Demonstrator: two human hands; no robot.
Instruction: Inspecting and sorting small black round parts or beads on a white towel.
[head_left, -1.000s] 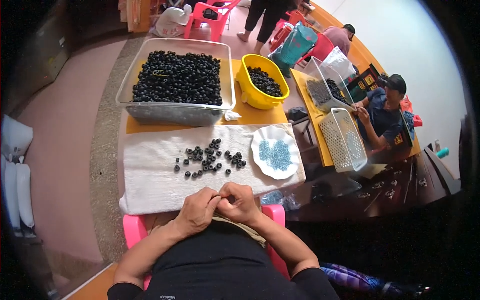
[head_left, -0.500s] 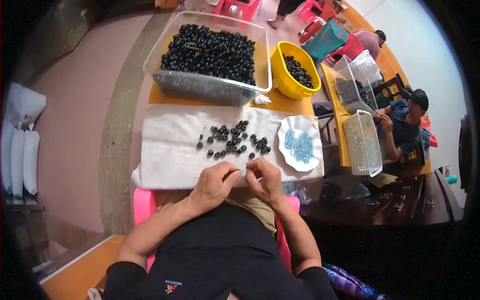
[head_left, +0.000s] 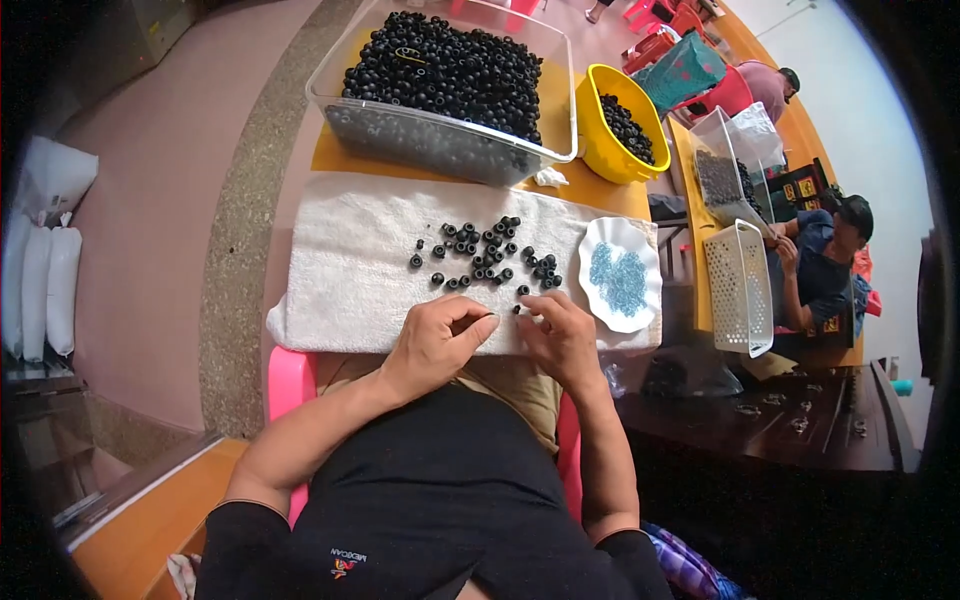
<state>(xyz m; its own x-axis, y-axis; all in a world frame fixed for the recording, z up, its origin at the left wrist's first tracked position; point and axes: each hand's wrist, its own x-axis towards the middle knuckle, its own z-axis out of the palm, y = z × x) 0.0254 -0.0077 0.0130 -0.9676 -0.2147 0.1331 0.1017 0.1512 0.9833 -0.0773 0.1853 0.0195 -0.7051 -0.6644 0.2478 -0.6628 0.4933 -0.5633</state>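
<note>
Small black parts (head_left: pixel 490 250), round with a hole, lie loosely spread on a white towel (head_left: pixel 350 250) in front of me. My left hand (head_left: pixel 440 338) is closed at the towel's near edge, thumb and forefinger pressed together; whatever they pinch is too small to make out. Just right of it, my right hand (head_left: pixel 562 338) has its thumb and forefinger around one small black part at the near side of the group. A white scalloped plate (head_left: pixel 648 262) to the right carries many tiny bluish, clear pieces (head_left: pixel 618 280).
Beyond the towel stand a large clear bin (head_left: pixel 440 150) full of black parts and a yellow tub (head_left: pixel 610 165) with more. At the right, a person (head_left: pixel 815 255) sits by a white perforated basket (head_left: pixel 740 290). White sacks (head_left: pixel 45 290) stand far left.
My hands have moved apart; the right one has gone a little right and forward, with a black part now showing at its fingertips. The whole view has shifted slightly.
</note>
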